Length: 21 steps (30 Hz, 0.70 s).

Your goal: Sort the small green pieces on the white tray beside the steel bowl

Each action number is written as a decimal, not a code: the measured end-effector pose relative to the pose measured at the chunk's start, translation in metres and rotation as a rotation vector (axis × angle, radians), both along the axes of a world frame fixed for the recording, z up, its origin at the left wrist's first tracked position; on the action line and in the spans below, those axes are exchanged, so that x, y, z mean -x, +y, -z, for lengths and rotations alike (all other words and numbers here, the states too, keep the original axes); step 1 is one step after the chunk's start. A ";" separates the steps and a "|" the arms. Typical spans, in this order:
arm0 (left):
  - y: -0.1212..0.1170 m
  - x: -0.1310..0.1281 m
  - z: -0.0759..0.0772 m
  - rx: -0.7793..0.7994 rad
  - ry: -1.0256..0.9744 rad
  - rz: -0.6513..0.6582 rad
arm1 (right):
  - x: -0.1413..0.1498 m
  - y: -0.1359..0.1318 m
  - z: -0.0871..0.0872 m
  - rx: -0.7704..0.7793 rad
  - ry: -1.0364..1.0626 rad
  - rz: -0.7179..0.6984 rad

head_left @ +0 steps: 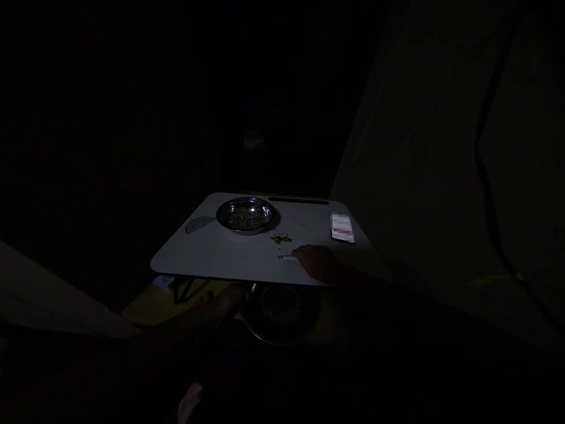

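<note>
The scene is very dark. My right hand [315, 261] is closed around a slim whitish object [286, 257] near the front edge of a white folding table [212, 253]; its exact kind is unclear. A few small bits show at its left end. Just beyond it lies a small scatter of green pieces [281, 238]. Below the table's front edge, my left hand [236, 296] grips the left rim of a wide metal bowl [282, 335], its fingers partly lost in shadow. Small greenish pieces line the inside of that bowl, which the tabletop partly hides.
A shiny steel bowl [245, 229] of chopped green pieces stands on the table. Left of it is a grey patch [199, 224]; a phone [342, 228] lies at the right. A wall with a dark cable [485, 176] rises on the right.
</note>
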<state>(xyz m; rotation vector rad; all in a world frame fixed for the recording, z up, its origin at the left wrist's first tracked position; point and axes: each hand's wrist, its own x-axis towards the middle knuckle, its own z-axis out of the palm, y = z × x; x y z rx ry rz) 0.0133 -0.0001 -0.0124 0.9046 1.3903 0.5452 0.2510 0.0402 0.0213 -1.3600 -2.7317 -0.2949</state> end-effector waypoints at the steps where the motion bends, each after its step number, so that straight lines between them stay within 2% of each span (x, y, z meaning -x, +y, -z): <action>1: 0.000 0.000 0.000 0.005 -0.002 0.007 | 0.002 -0.003 -0.001 0.011 0.007 -0.009; 9: 0.003 -0.003 0.001 0.036 -0.025 0.017 | 0.026 -0.033 -0.011 0.095 0.013 -0.118; 14: 0.000 -0.002 -0.002 -0.010 -0.006 0.004 | 0.038 -0.051 -0.017 0.104 0.062 -0.189; 17: 0.000 0.001 0.000 -0.020 0.036 -0.022 | 0.039 -0.049 -0.019 0.094 0.112 -0.152; 21: 0.001 0.002 0.004 0.014 0.057 -0.012 | 0.028 -0.031 -0.017 0.051 0.171 -0.034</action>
